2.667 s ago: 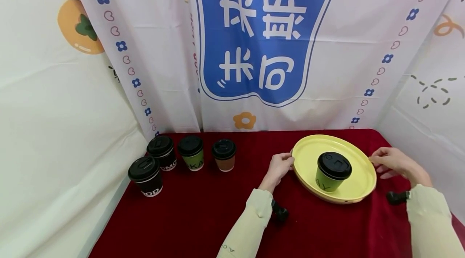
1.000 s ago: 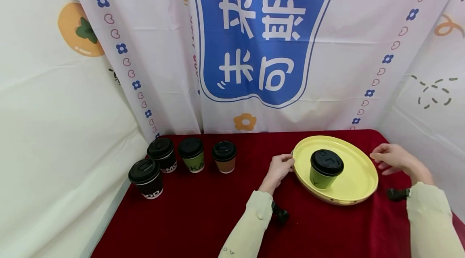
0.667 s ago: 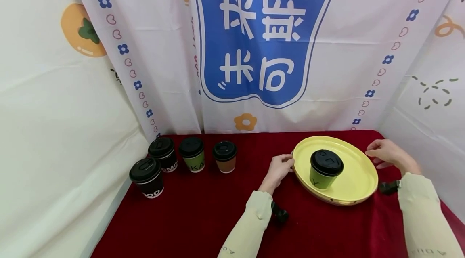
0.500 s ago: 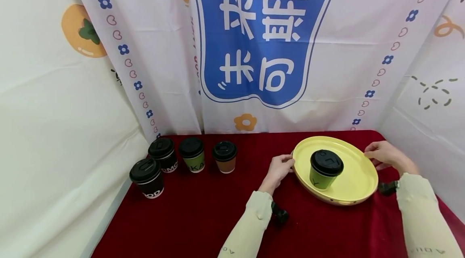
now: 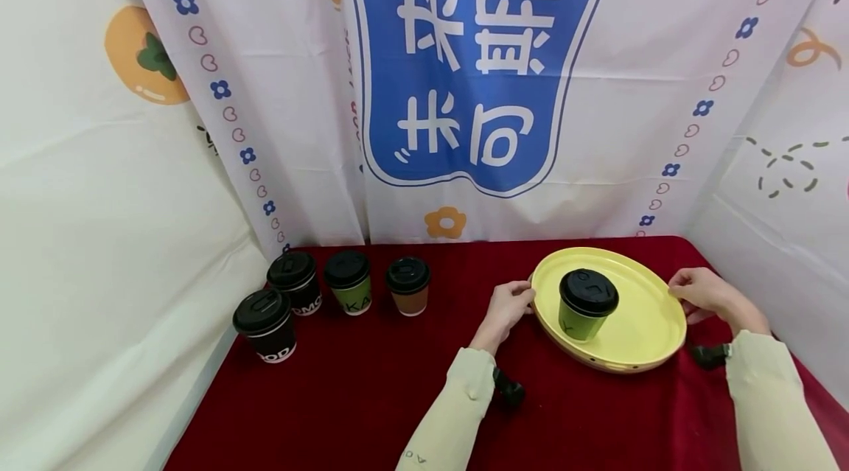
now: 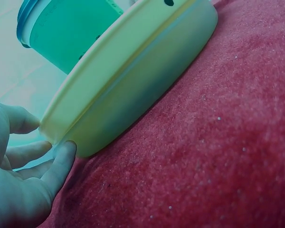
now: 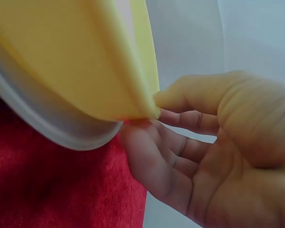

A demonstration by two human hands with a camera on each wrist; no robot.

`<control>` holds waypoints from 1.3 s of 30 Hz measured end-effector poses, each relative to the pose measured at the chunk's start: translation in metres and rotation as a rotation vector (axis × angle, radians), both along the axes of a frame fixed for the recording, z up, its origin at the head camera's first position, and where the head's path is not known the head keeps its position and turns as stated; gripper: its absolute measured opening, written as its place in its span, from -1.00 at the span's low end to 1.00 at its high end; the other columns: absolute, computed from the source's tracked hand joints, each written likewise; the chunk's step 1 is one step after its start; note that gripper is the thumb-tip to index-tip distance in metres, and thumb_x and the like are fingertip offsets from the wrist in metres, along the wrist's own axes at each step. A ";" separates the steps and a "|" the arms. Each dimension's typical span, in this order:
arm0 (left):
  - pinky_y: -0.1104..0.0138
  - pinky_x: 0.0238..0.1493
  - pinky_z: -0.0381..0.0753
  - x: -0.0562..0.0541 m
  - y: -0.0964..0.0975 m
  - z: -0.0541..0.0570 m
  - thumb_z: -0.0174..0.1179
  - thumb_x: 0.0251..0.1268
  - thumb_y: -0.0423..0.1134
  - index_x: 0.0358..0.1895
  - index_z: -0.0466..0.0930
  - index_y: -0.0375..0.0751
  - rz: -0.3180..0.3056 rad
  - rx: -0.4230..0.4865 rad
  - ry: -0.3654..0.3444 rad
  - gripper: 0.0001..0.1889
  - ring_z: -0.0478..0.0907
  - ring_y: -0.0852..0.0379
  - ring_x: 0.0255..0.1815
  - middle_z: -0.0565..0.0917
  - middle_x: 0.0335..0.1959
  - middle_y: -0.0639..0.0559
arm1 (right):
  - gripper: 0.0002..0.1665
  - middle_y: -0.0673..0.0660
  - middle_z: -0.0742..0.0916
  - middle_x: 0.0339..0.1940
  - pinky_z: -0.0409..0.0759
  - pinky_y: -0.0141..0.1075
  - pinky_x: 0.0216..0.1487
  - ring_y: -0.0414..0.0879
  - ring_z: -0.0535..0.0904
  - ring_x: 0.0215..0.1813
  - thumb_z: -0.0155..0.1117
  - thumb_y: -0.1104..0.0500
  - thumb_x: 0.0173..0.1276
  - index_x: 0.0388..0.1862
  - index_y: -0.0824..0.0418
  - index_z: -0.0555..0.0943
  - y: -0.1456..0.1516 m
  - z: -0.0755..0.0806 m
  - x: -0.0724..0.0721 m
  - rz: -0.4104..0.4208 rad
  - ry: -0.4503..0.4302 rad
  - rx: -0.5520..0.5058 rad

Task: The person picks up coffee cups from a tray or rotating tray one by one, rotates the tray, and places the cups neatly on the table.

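Note:
A round yellow tray (image 5: 643, 323) with a raised rim lies on the right of the table. On it, left of its middle, stands a green paper coffee cup (image 5: 580, 320) with a black lid. My left hand (image 5: 507, 312) holds the tray's left edge, thumb at the upper rim, fingers lower, as the left wrist view shows. My right hand (image 5: 713, 298) pinches the right rim between thumb and fingers. In the right wrist view a pale rounded base (image 7: 80, 140) shows beneath the raised yellow edge.
At the left stand two black lidded cups (image 5: 265, 335), (image 5: 306, 298), a green lidded cup (image 5: 354, 298) and a smaller brown one (image 5: 410, 301). A dark red cloth (image 5: 371, 397) covers the table. Printed white curtains (image 5: 318, 124) close off the back and sides.
The tray has turned clockwise, carrying the cup leftward. My right hand let go, moved back along the rim, gripped again and came forward. My left hand has stayed in place.

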State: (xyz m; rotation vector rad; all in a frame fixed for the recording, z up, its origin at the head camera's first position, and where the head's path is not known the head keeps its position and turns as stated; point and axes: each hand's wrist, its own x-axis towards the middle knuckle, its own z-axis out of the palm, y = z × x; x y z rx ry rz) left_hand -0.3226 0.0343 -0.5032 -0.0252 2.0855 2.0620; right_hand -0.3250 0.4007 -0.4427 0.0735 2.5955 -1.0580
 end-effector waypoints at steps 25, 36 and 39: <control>0.18 -0.07 0.70 0.000 0.000 0.001 0.18 0.39 -0.21 0.18 0.61 -0.20 0.005 0.010 0.004 -0.65 0.69 0.13 -0.22 0.70 -0.04 -0.03 | -0.47 0.19 0.68 -0.21 0.73 -0.15 -0.23 -0.06 0.67 -0.27 0.15 0.04 0.48 0.11 0.50 0.42 0.003 0.004 -0.012 0.032 0.028 -0.037; 0.24 -0.13 0.70 0.000 0.000 -0.002 0.19 0.37 -0.21 0.16 0.63 -0.18 0.015 -0.008 0.001 -0.66 0.70 0.13 -0.24 0.70 -0.03 -0.03 | -0.57 0.24 0.66 -0.18 0.72 -0.12 -0.25 -0.07 0.66 -0.29 0.13 0.18 0.46 0.12 0.50 0.42 0.000 0.000 -0.025 0.061 -0.006 0.012; 0.24 -0.13 0.70 -0.001 0.000 -0.002 0.19 0.37 -0.21 0.16 0.62 -0.19 0.018 -0.005 0.004 -0.66 0.70 0.12 -0.23 0.70 -0.02 -0.04 | -0.60 0.24 0.66 -0.19 0.73 -0.12 -0.26 -0.06 0.66 -0.30 0.12 0.21 0.45 0.10 0.51 0.43 0.000 0.000 -0.025 0.057 0.004 0.010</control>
